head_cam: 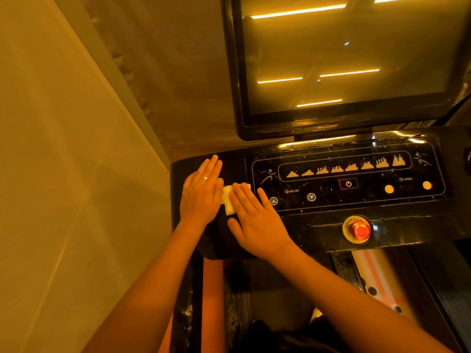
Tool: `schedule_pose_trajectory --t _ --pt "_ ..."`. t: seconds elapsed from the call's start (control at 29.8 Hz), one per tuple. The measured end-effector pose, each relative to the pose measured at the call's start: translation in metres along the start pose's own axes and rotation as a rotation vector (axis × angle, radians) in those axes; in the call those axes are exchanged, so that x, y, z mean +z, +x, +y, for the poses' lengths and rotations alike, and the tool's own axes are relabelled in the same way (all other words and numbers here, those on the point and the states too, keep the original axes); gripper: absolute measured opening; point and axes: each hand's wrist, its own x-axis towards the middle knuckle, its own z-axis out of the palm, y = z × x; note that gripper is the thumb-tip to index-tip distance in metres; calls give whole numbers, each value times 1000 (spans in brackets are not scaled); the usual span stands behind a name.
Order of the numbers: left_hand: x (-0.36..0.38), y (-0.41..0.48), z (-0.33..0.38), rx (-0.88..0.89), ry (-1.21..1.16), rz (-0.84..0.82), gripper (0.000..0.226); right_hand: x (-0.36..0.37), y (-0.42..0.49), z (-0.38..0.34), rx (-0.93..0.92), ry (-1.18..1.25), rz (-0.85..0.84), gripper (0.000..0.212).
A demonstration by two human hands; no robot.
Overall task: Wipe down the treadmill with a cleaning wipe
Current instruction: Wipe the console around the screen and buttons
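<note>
A black treadmill console (356,220) fills the right half of the view, with lit program icons, a power button and a dark screen (339,54) above it. A small folded white wipe (227,200) lies on the console's left end. My right hand (257,217) presses flat on the wipe with straight fingers and covers most of it. My left hand (201,192), wearing a ring, lies flat beside the wipe with straight fingers, its edge touching the wipe's left side.
A red emergency stop button (360,230) sticks up from the console's front lip. Incline arrow buttons (274,201) sit just right of my right hand. A pale wall (63,174) runs close along the left. The treadmill frame (382,289) lies below.
</note>
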Motion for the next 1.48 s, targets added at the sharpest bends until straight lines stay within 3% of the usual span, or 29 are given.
schedule_pose_trajectory --t 0.37,0.77,1.04,1.24,1.48 --pt "1 -1 -1 11 -20 21 49 22 -51 -31 61 37 0 64" --pt "1 1 -1 13 -18 21 49 -31 87 15 147 -41 17 63" --pt "4 0 -4 23 -24 45 49 -15 33 9 70 3 14 62" --pt "3 0 -1 6 -26 26 48 -28 84 19 168 -3 36 61" --pt "3 -1 -3 11 -12 24 50 -6 30 -2 178 32 73 64"
